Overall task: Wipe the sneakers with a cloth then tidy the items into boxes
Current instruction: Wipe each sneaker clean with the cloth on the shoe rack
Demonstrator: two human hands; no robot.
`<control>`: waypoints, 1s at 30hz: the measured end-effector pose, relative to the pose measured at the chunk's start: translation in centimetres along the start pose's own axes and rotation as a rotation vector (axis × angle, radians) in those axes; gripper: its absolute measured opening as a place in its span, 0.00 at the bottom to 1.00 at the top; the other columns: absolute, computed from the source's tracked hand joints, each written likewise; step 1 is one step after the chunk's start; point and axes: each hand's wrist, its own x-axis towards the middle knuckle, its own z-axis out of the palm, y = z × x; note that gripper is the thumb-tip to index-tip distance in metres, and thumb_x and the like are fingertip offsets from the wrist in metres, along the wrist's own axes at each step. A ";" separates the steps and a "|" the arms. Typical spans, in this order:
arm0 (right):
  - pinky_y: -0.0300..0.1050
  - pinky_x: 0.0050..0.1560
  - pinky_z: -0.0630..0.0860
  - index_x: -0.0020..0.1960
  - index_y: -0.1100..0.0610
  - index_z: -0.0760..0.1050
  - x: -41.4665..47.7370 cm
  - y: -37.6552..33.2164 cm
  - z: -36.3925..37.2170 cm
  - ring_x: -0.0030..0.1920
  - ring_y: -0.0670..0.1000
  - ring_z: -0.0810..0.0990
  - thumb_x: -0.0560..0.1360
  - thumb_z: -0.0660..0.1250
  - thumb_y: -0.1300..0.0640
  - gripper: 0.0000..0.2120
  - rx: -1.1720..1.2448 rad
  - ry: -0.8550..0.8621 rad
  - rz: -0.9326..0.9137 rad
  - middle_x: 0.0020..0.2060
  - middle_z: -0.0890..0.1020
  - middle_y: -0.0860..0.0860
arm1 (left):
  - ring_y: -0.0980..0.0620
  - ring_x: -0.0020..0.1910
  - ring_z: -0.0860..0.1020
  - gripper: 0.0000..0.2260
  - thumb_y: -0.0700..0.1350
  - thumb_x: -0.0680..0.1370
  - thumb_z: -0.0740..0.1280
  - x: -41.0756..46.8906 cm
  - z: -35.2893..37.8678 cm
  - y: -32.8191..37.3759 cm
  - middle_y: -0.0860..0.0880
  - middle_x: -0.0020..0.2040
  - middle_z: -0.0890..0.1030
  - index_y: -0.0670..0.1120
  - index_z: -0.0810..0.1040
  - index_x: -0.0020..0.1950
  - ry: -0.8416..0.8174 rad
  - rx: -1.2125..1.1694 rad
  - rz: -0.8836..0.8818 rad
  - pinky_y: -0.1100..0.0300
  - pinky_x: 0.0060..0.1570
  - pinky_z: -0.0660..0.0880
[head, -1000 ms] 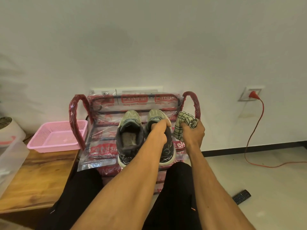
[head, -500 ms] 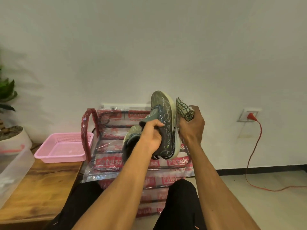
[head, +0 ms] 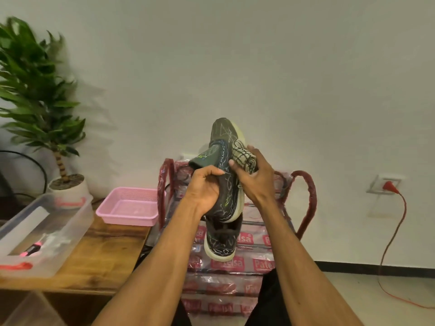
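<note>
Up off the rack (head: 304, 184), between my fingers (head: 255, 154), the sneaker (head: 225, 142) is now clamped in my left hand (head: 204, 191), my right hand (head: 257, 182) gripping the cloth (head: 243, 156), seemingly against its side: wiping begins.

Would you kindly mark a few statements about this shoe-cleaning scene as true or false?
1. The left hand grips the raised sneaker. True.
2. The right hand holds a sponge. False: it holds a checked cloth against that sneaker.
3. The second sneaker lies in the pink basket. False: it rests on the plastic-wrapped rack.
4. A red plug sits in the wall socket. True.
</note>
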 end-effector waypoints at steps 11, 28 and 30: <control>0.41 0.55 0.78 0.64 0.53 0.74 -3.8 -2.1 4.3 0.54 0.43 0.79 0.70 0.71 0.62 0.23 -0.071 -0.176 -0.182 0.56 0.81 0.49 | 0.48 0.44 0.78 0.15 0.29 0.69 0.56 -3.8 -3.2 2.3 0.44 0.42 0.81 0.38 0.80 0.46 0.108 -0.070 0.080 0.56 0.53 0.75; 0.38 0.44 0.79 0.54 0.54 0.80 -5.7 -3.2 4.0 0.44 0.41 0.79 0.68 0.74 0.62 0.15 -0.073 -0.023 -0.045 0.47 0.81 0.48 | 0.48 0.45 0.79 0.19 0.29 0.73 0.51 -6.3 -3.6 -1.1 0.43 0.45 0.81 0.38 0.79 0.51 0.106 0.000 0.082 0.54 0.52 0.76; 0.38 0.42 0.79 0.51 0.53 0.81 -6.2 -3.1 3.4 0.43 0.42 0.81 0.68 0.75 0.60 0.12 -0.017 -0.071 -0.008 0.45 0.82 0.47 | 0.48 0.44 0.80 0.18 0.28 0.73 0.50 -6.4 -3.5 -1.3 0.43 0.43 0.82 0.38 0.79 0.49 0.112 0.010 0.096 0.55 0.47 0.79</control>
